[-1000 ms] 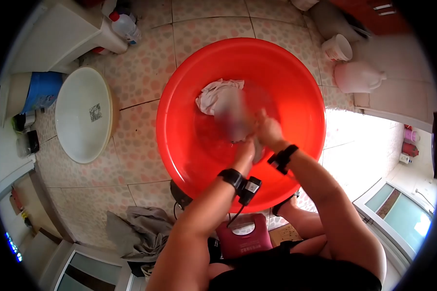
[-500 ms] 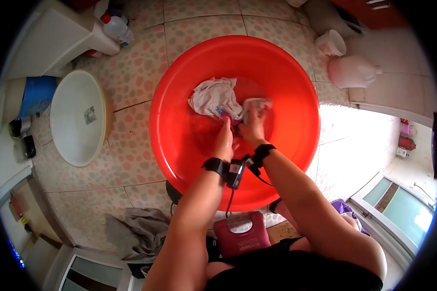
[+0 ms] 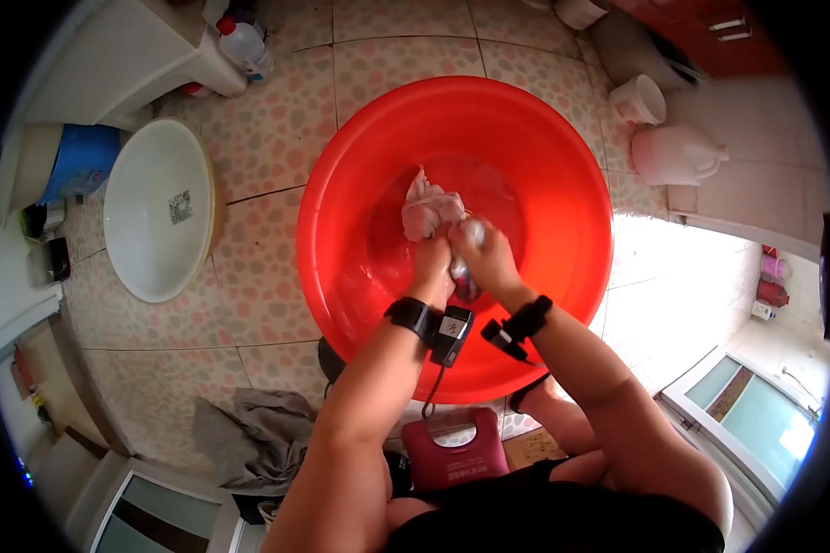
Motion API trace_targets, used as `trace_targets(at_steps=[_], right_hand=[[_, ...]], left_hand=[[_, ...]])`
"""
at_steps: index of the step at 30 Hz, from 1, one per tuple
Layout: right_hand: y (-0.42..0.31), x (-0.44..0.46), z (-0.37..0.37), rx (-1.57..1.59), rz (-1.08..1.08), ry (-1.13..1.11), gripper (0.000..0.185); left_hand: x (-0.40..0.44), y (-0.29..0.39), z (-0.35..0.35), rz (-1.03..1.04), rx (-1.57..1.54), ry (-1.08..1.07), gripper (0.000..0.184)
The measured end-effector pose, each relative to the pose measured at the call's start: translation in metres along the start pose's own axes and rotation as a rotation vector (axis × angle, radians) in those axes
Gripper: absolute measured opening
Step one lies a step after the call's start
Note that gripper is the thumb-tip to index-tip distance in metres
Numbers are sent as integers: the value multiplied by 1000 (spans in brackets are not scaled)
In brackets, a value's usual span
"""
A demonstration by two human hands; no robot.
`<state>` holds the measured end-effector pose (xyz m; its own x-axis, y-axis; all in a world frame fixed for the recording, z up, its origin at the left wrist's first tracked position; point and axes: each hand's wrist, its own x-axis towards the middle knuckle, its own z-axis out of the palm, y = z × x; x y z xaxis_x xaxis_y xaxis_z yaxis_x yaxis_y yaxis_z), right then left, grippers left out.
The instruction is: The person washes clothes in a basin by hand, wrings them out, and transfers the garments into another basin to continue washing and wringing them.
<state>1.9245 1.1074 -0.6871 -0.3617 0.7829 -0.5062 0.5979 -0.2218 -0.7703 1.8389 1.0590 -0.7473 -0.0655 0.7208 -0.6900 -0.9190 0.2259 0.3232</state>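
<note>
A wet, pale cloth garment [image 3: 427, 208] is bunched up in the large red basin [image 3: 341, 194]. My left hand [image 3: 432, 262] is closed on the bunched cloth near the middle of the basin. Right beside it, my right hand [image 3: 489, 255] grips another part of the same cloth, fingers wrapped round it. Part of the cloth sticks out beyond my hands, and a darker bit hangs below between them. A black strap with a small device [image 3: 452, 336] sits on my left wrist, another on my right.
A white oval basin [image 3: 148, 235] stands to the left on the tiled floor. Beyond it are a red-capped bottle [image 3: 245, 48] and a blue container [image 3: 83, 161]. To the right stand a white bucket [image 3: 638, 100] and a pale jug [image 3: 678, 155]. Grey cloth [image 3: 263, 433] lies at lower left.
The cloth was spread wider across the basin floor and is now gathered up in a tight bunch. My hands have come together on it.
</note>
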Motion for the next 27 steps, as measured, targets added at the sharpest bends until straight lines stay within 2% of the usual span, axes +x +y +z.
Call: trace_targets(at_steps=[1, 2, 4, 6, 8, 9, 10, 12, 13, 14, 15, 16, 17, 18, 20, 21, 23, 24, 25, 26, 27], right_hand=[[17, 17, -1, -72, -2, 93, 31], [30, 32, -3, -143, -8, 189, 34], [45, 47, -9, 109, 24, 170, 34], [58, 38, 2, 302, -54, 196, 34], [35, -5, 9, 124, -187, 162, 20], [24, -16, 2, 17, -120, 59, 20], [24, -14, -4, 17, -122, 63, 20], [30, -4, -21, 161, -124, 154, 29], [45, 11, -30, 205, -155, 212, 28], [47, 15, -36, 210, -155, 217, 28], [48, 17, -43, -20, -163, 292, 30], [49, 20, -52, -257, -172, 362, 32], [61, 27, -55, -300, -190, 318, 46], [73, 32, -54, -307, -195, 320, 46], [77, 36, -42, -645, -133, 502, 61], [80, 40, -33, -642, -128, 495, 61], [82, 48, -12, -616, -45, 559, 73], [84, 47, -1, -610, -43, 559, 73], [86, 45, 10, -549, -20, 438, 72], [80, 39, 17, -492, 3, 314, 72], [75, 31, 19, -269, -64, 179, 64]], left_hand=[[-2, -3, 4, -6, 10, 2, 28], [-5, -7, 17, 138, 175, 105, 28], [-21, 0, 56, 350, 501, 258, 26], [-19, 25, 48, 57, 350, -31, 28], [-12, 30, 35, 33, 483, 356, 26], [-11, 33, 30, 63, 377, 372, 30], [-23, 40, 41, 177, 327, 451, 34], [-18, 32, 25, 418, 288, 491, 41], [-19, 30, 22, 419, 300, 490, 41], [-22, 26, 22, 317, 328, 565, 45], [-25, 20, 22, 211, 351, 637, 50], [-25, 12, 18, 209, 348, 630, 50], [-23, 0, 11, 55, 221, 621, 52], [-19, -10, 2, -98, 94, 609, 55], [-18, -9, -5, -111, 95, 588, 56], [-17, -9, -10, -106, 152, 569, 52], [-18, -6, -15, -107, 222, 559, 49], [-14, -5, -16, -183, 208, 432, 45], [-7, -3, -17, -252, 192, 299, 42], [6, -7, -26, -246, 190, 298, 42], [20, -13, -39, -205, 156, 282, 40]])
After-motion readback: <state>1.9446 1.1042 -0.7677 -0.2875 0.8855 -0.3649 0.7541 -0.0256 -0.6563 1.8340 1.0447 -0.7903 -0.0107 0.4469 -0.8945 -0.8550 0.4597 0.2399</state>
